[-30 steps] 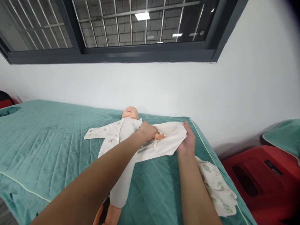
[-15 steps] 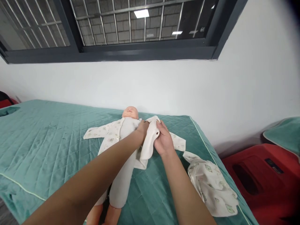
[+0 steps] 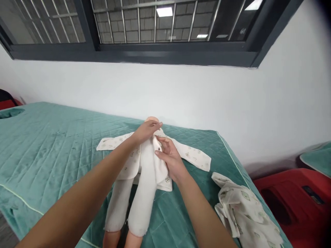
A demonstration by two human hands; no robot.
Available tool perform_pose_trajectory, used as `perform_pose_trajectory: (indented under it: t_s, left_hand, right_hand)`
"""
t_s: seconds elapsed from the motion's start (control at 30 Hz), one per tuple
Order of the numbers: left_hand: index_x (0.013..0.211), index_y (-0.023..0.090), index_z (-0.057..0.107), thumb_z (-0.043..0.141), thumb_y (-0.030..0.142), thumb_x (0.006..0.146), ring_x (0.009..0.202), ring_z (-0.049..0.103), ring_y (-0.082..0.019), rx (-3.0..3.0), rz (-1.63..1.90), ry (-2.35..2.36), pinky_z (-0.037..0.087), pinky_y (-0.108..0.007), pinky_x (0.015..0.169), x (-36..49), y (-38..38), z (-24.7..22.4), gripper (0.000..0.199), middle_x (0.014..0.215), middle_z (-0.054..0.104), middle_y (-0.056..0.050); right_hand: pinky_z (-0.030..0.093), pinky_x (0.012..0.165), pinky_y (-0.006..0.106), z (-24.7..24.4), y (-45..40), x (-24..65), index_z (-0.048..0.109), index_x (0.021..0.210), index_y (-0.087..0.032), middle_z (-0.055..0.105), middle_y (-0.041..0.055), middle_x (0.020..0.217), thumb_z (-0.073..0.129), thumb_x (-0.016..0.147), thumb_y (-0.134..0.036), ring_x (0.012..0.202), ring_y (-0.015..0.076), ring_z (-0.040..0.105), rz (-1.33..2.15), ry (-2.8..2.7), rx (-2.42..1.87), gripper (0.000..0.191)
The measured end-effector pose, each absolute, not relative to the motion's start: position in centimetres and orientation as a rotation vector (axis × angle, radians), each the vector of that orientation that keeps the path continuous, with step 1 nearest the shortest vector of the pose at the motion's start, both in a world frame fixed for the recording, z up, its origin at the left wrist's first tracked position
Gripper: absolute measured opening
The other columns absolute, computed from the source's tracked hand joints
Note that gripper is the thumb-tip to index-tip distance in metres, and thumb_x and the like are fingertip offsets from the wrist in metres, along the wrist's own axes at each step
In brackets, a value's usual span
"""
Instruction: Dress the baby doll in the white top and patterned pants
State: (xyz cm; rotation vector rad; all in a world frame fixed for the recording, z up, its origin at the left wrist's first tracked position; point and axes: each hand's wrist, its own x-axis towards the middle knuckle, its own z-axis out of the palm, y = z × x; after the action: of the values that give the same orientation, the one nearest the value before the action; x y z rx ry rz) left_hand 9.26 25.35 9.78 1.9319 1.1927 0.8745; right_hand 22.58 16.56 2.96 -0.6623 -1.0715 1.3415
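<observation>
A baby doll (image 3: 143, 162) lies on its back on the green quilted cover, its head mostly hidden behind my left hand. A white patterned baby jacket (image 3: 192, 155) is on it, sleeves spread to both sides and the front open over the white body. My left hand (image 3: 148, 131) is closed at the jacket's collar, below the doll's head; its fingertips bend over the cloth. With thumb and fingers my right hand (image 3: 171, 156) pinches the jacket's right front edge, where a small dark snap shows.
A crumpled white patterned baby garment (image 3: 248, 213) lies at the bed's right edge. Beyond it stands a red plastic stool (image 3: 287, 203). The green quilted cover (image 3: 51, 148) spreads left; a white wall (image 3: 181, 96) and a barred window (image 3: 170, 57) rise behind.
My left hand has moved up to the collar, now covering most of the doll's head. My right hand has shifted left and down, and the front panel is folded closer to the doll's body.
</observation>
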Motion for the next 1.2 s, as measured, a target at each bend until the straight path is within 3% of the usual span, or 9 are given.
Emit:
perform_pose_trajectory:
  t_s: [0.07,0.17,0.27,0.5,0.63,0.77,0.87,1.0,1.2]
  left_hand:
    - [0.111,0.020,0.068,0.062,0.048,0.081,0.103,0.066,-0.022,1.914,0.782,1.178,0.051,-0.030,0.089,9.1,25.6,9.8,0.041,0.109,0.073,-0.005]
    - [0.111,0.021,0.069,0.071,0.029,0.072,0.104,0.066,-0.021,1.982,0.689,1.223,0.052,-0.027,0.086,9.3,26.2,9.6,0.040,0.112,0.072,-0.005]
    - [0.099,0.019,0.073,0.065,0.013,0.069,0.096,0.068,-0.018,2.021,0.722,1.289,0.052,-0.026,0.083,9.5,26.8,9.4,0.031,0.101,0.074,-0.003]
    - [0.082,0.016,0.072,0.057,0.007,0.066,0.081,0.068,-0.017,1.934,0.876,1.395,0.053,-0.028,0.079,9.1,27.6,8.8,0.024,0.083,0.074,-0.002]
    - [0.087,0.017,0.072,0.049,0.003,0.066,0.085,0.068,-0.016,1.999,1.078,1.374,0.052,-0.028,0.084,8.9,27.8,7.5,0.034,0.089,0.075,-0.002]
    - [0.090,0.016,0.070,0.048,0.003,0.066,0.088,0.068,-0.016,1.878,1.215,1.378,0.053,-0.028,0.085,8.6,28.2,6.7,0.035,0.094,0.075,-0.002]
    - [0.088,0.016,0.069,0.049,0.003,0.066,0.087,0.067,-0.017,1.780,1.299,1.425,0.052,-0.029,0.085,8.1,28.4,6.4,0.032,0.091,0.074,-0.003]
    - [0.084,0.017,0.069,0.048,0.004,0.068,0.092,0.065,-0.018,1.751,1.361,1.498,0.050,-0.031,0.090,7.9,28.6,5.9,0.029,0.093,0.074,-0.004]
    - [0.099,0.020,0.067,0.050,0.022,0.085,0.097,0.067,-0.019,1.698,1.462,1.501,0.051,-0.034,0.093,6.5,25.8,4.8,0.022,0.108,0.072,-0.004]
  right_hand:
    - [0.050,0.088,0.032,2.5,16.7,22.4,0.060,0.117,-0.031,0.056,0.0001,0.139,0.078,0.075,-0.025,0.100,0.0166,0.059,1.263,-1.213,-0.764,0.046]
    - [0.051,0.083,0.029,2.5,16.5,22.4,0.058,0.121,-0.032,0.058,0.0012,0.135,0.073,0.083,-0.028,0.094,0.0142,0.060,1.190,-1.307,-0.843,0.041]
    - [0.052,0.082,0.029,3.4,15.8,22.3,0.056,0.122,-0.033,0.057,0.0018,0.137,0.070,0.085,-0.028,0.099,0.0147,0.064,1.255,-1.336,-0.809,0.040]
    - [0.058,0.084,0.036,5.5,14.6,21.5,0.055,0.122,-0.034,0.045,0.0031,0.151,0.069,0.086,-0.025,0.105,0.0214,0.070,1.517,-1.301,-0.624,0.040]
    - [0.059,0.081,0.036,4.7,14.9,20.9,0.054,0.121,-0.031,0.057,0.0060,0.140,0.067,0.088,-0.027,0.094,0.0185,0.072,1.370,-1.190,-0.695,0.036]
    - [0.059,0.083,0.037,3.7,14.8,20.1,0.053,0.123,-0.032,0.054,0.0054,0.144,0.060,0.092,-0.025,0.090,0.0157,0.070,1.094,-1.203,-0.750,0.033]
    - [0.053,0.097,0.040,3.0,14.9,20.0,0.056,0.124,-0.031,0.058,0.0046,0.139,0.057,0.093,-0.024,0.109,0.0188,0.066,0.920,-1.268,-0.816,0.032]
    - [0.033,0.119,0.044,2.1,15.4,20.6,0.059,0.127,-0.032,0.054,0.0018,0.144,0.056,0.094,-0.025,0.137,0.0205,0.046,0.760,-1.417,-0.934,0.034]
    - [0.017,0.125,0.048,1.0,16.0,21.2,0.051,0.141,-0.036,0.034,-0.0018,0.160,0.061,0.092,-0.036,0.150,0.0225,0.025,0.691,-1.676,-1.035,0.050]
